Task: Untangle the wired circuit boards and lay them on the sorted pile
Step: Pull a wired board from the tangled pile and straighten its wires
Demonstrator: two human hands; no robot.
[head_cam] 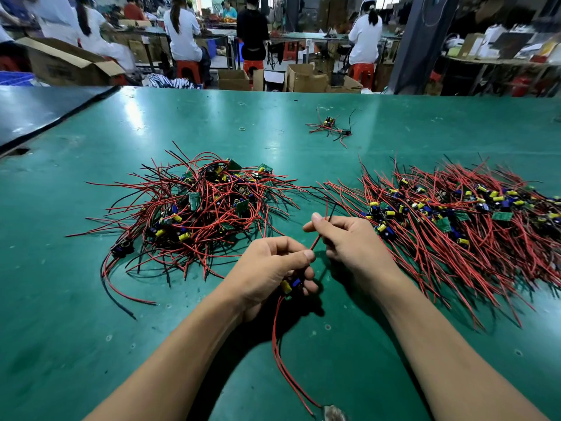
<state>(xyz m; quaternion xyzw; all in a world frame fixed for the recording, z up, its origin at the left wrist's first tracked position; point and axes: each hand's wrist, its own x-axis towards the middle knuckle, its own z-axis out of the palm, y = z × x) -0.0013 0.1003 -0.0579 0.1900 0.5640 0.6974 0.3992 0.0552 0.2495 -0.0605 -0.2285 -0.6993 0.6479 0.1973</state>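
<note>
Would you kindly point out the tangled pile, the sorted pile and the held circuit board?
tangled pile (193, 200): head view, green board mid-heap
sorted pile (443, 225): head view, a green board
held circuit board (286, 286): head view, its yellow capacitor

Had glossy green surface (91, 299) with light glare, black mat (36, 110) at far left. Showed people in white tops (182, 28) seated on red stools (188, 69) at long benches (291, 35) behind, open cardboard boxes (303, 77) past far edge, dark pillar (414, 47) right, cluttered bench (485, 60) beyond.
</note>
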